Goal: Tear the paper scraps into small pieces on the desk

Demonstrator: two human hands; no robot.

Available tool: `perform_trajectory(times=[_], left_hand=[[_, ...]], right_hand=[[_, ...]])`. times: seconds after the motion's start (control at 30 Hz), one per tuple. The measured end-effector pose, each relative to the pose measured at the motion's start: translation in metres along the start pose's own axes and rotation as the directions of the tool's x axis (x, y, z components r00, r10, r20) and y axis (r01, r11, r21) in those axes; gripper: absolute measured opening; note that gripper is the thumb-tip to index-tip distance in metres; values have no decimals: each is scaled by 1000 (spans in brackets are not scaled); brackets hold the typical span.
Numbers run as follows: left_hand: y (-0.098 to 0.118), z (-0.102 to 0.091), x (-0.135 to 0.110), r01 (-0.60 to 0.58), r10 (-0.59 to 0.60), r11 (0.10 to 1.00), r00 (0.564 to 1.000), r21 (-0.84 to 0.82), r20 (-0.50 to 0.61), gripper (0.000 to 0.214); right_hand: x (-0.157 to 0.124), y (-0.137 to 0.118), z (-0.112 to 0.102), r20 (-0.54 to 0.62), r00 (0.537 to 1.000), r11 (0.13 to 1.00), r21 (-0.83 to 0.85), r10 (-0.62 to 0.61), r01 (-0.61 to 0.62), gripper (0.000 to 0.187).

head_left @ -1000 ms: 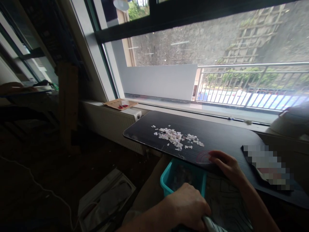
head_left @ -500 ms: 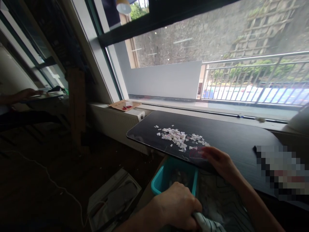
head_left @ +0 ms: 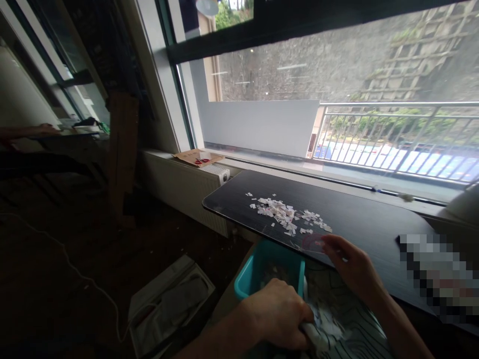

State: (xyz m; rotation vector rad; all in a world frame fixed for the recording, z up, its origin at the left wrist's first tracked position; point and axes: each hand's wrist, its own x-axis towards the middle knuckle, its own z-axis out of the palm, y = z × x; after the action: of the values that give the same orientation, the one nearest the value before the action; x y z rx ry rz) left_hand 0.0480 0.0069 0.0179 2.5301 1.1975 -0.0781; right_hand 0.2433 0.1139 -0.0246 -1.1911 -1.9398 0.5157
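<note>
My left hand (head_left: 275, 311) is closed on a bunched edge of striped cloth (head_left: 333, 331), in front of a teal bin (head_left: 241, 281). Whitish scraps seem to lie in the cloth's folds, though the dark blurs them. At the front edge of the black table (head_left: 359, 204), my right hand (head_left: 352, 262) pinches a thin, see-through pinkish piece (head_left: 312, 243); its exact kind is unclear. Just beyond it, small white paper scraps (head_left: 279, 212) lie in a loose heap. Dim contents show inside the bin, partly hidden by my left hand.
A pixelated object (head_left: 437, 274) lies at the table's right. Red-handled scissors (head_left: 202, 160) rest on cardboard (head_left: 187, 156) by the window. On the floor is an open box (head_left: 168, 309) near a white cable (head_left: 93, 284). A person's arm (head_left: 32, 130) shows far left.
My right hand has shifted slightly right and down with the pinkish piece, which now looks more curved. My left hand keeps its grip, with more cloth showing beside it. The view has tilted slightly.
</note>
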Motion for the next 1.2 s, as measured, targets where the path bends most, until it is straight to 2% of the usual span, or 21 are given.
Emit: perform_trajectory(times=[0.23,0.37,0.53,0.7,0.9,1.1,1.2], left_hand=[[-2,3,6,-31,31,999,1000,-19,-7,29],[-1,1,5,-40,40,999,999,-21,7,28],[-6,-3,-3,-18,18,1000,1000,-1,15,28],[-16,-1,-18,51,-51,999,998,3,-45,24],[-21,3,-26,80,-80,997,992,-8,-95,24],[-22,-1,-28,99,-100,995,992,-13,-82,24],[-23,-3,-32,109,-111,994,991,-24,-79,21]], right_hand=[[-4,-14,-5,107,979,981,-74,-173,182,19],[3,-17,-10,96,969,968,-81,-229,237,21],[27,-11,-8,13,976,973,-76,-218,218,26],[43,-10,3,75,967,969,-39,-242,246,27],[38,-9,10,111,964,966,-69,-242,250,26],[41,-4,10,63,975,976,-39,-213,215,27],[43,-3,10,56,977,975,-76,-204,208,27]])
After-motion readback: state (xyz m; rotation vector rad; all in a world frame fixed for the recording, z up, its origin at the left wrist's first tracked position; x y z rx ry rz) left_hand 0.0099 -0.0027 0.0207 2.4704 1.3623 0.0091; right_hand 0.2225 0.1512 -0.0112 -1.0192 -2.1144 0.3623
